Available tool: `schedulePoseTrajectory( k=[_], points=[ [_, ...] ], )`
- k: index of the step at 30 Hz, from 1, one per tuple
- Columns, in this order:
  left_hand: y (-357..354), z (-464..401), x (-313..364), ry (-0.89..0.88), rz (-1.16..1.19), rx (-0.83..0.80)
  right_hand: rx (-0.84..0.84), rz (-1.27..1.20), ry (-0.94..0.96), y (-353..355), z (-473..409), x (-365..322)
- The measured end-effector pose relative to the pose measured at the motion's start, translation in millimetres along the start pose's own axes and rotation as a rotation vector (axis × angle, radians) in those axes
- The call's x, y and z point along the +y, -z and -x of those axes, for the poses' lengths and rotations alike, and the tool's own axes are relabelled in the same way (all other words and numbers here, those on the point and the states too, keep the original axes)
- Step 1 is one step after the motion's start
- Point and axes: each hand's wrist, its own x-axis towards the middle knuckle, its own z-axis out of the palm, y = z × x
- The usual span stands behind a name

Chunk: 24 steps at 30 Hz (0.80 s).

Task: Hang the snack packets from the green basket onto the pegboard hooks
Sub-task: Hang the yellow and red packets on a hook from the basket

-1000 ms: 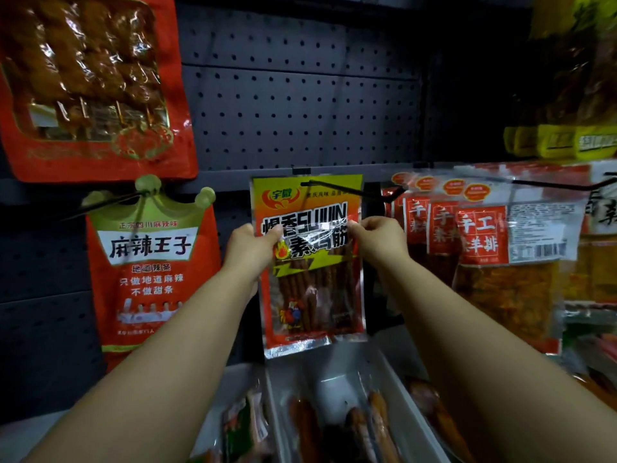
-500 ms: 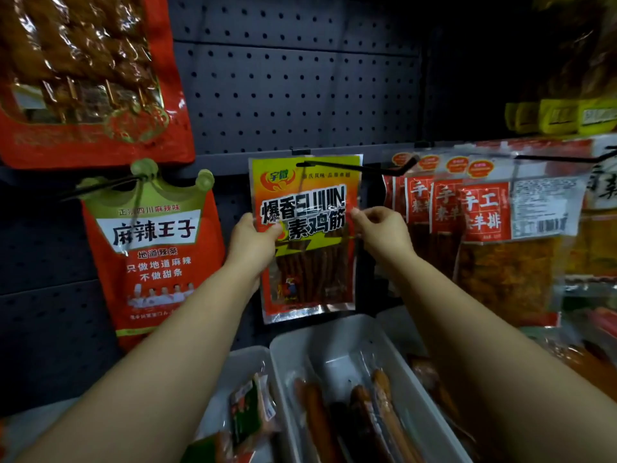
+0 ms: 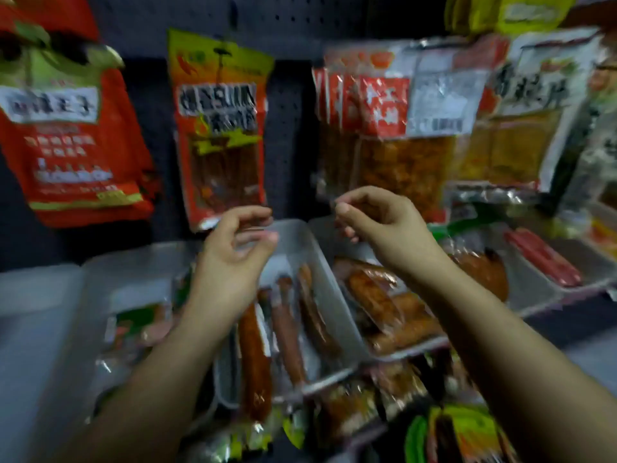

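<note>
**Snack packet hanging on the pegboard, both hands empty**

The yellow-and-red snack packet (image 3: 220,128) is hanging from a hook (image 3: 221,53) on the dark pegboard (image 3: 290,135), between a big orange bag (image 3: 66,142) and a row of red-label packets (image 3: 384,128). The left hand (image 3: 233,259) and right hand (image 3: 384,228) are hovering just below it, each grip loosely apart, fingers curled, holding nothing. White trays (image 3: 330,295) of sausage sticks are sitting underneath. Everything's looking pretty blurry.
</note>
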Motion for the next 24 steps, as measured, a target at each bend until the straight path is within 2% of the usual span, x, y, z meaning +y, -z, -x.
schedulePoseTrajectory(
  k=[3,6,12,16,20,24],
  points=[
    [-49,51,6,0.036,0.078,-0.122,-0.084,0.048,-0.074,48,61,19],
    [-99,98,-7,0.145,0.128,-0.235,-0.098,0.095,-0.226,95,124,52],
    [-201,197,-67,0.455,0.133,-0.408,-0.153,0.366,-0.634,184,261,161],
    [-259,254,-103,0.635,0.098,-0.504,-0.167,0.45,-0.889,208,333,229],
    [-305,277,-126,0.744,0.014,-0.459,-0.252,0.583,-1.066,211,368,286],
    [-326,279,-144,0.907,-0.07,-0.412,-0.247,0.531,-1.085,193,379,321]
  ],
)
